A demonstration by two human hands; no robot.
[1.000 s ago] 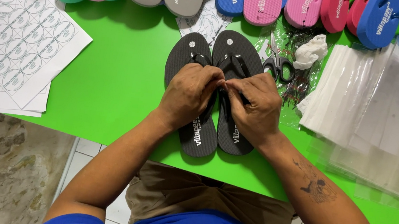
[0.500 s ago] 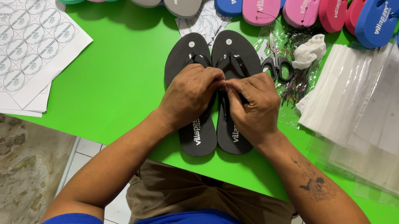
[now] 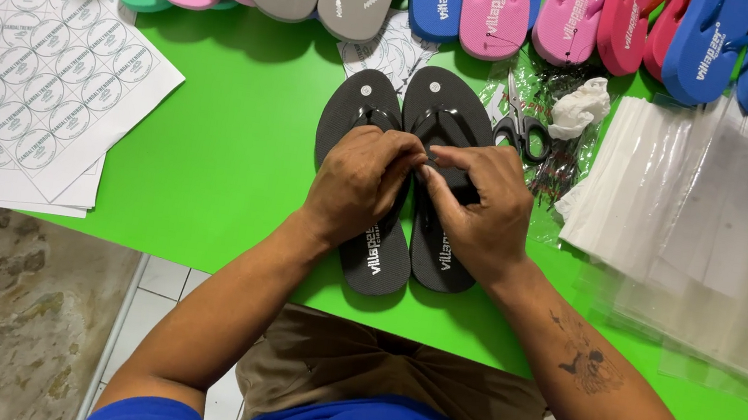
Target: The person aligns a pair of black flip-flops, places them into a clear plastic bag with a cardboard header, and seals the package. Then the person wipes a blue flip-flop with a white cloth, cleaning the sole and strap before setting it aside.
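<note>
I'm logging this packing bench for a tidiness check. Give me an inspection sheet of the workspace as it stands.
Surface: green table, mostly covered.
Job's things: pair of black flip-flops side by side, soles up-table.
Clutter: sticker sheets at left; scissors; white wad; clear bags at right; row of coloured flip-flops along far edge.
Grippers: left hand and right hand pinch together over the straps.
Cables: nothing seen.
Surroundings: tiled floor, worn concrete at left.

Green table [image 3: 215, 159] bears black flip-flops [image 3: 422, 148], sticker sheets [image 3: 31, 84], scissors [image 3: 521, 123], seemingly plastic bags [image 3: 730, 241].
</note>
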